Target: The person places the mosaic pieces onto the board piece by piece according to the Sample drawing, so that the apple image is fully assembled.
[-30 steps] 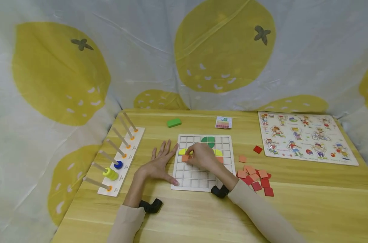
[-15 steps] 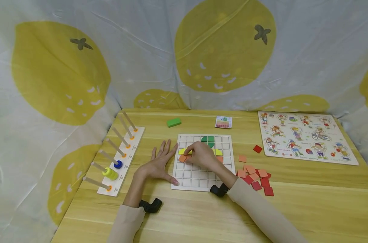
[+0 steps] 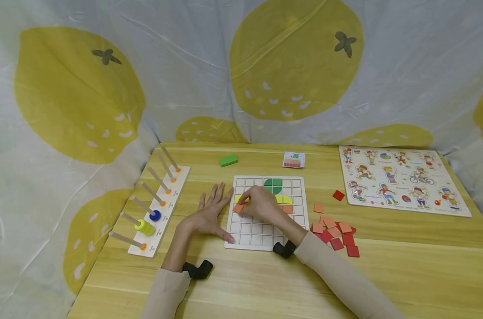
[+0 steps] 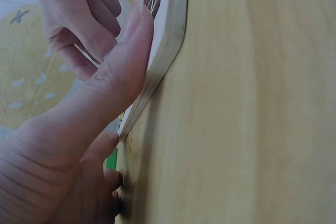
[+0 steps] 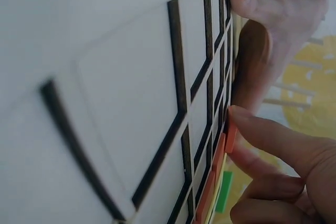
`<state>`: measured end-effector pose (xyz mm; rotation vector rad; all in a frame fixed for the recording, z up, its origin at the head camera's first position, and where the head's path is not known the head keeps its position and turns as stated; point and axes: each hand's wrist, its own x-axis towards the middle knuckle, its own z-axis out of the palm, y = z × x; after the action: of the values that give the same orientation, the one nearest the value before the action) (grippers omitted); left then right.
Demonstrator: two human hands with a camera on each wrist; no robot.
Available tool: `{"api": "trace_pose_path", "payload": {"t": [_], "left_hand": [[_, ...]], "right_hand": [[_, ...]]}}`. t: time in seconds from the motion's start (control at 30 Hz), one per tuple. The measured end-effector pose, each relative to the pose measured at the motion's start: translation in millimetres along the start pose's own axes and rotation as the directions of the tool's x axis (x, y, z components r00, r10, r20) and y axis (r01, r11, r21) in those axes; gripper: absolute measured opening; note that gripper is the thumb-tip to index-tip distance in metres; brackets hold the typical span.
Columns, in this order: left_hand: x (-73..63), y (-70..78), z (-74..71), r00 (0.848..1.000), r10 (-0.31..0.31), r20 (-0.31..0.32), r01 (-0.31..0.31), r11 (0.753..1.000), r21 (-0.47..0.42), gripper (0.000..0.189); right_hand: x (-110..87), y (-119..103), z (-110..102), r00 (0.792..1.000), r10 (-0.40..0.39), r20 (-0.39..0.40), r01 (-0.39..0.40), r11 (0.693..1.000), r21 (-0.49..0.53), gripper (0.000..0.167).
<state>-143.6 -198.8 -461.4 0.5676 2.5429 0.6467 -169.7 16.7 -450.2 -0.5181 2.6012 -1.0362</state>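
Right hand (image 3: 261, 204) pinches orange tile (image 3: 238, 208) between thumb and fingers; tile lies leftward of the palm, square, no long axis, at left column of grid board (image 3: 255, 239). Left hand (image 3: 207, 218) spread, gripping nothing, thumb on board's near-left corner.

You, the operator, in plain lt.-beige long sleeves: your L sleeve (image 3: 166, 293) & R sleeve (image 3: 342, 277) match in color, w/ cuffs (image 3: 175, 275) ending a bit short of the wrists. Your L hand (image 3: 209, 216) & R hand (image 3: 262, 204) are bare. Worn nr. each wrist, a blk., bent-tube-shaped unit, L unit (image 3: 200, 270) & R unit (image 3: 283, 250), both w/ rounded edges; mounts hidden.
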Motion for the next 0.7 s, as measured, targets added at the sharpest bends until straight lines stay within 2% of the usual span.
{"api": "trace_pose_path", "payload": {"t": [0.37, 0.7], "left_hand": [[1.8, 1.5, 0.4, 1.000, 0.008, -0.002, -0.008, 1.000, 0.004, 0.143], [0.8, 0.1, -0.1, 1.000, 0.010, -0.004, -0.010, 1.000, 0.000, 0.144]], "right_hand": [[1.0, -1.7, 0.3, 1.000, 0.018, 0.013, -0.018, 1.000, 0.015, 0.023], [4.5, -3.1, 0.4, 1.000, 0.003, 0.010, -0.003, 1.000, 0.017, 0.021]]}}
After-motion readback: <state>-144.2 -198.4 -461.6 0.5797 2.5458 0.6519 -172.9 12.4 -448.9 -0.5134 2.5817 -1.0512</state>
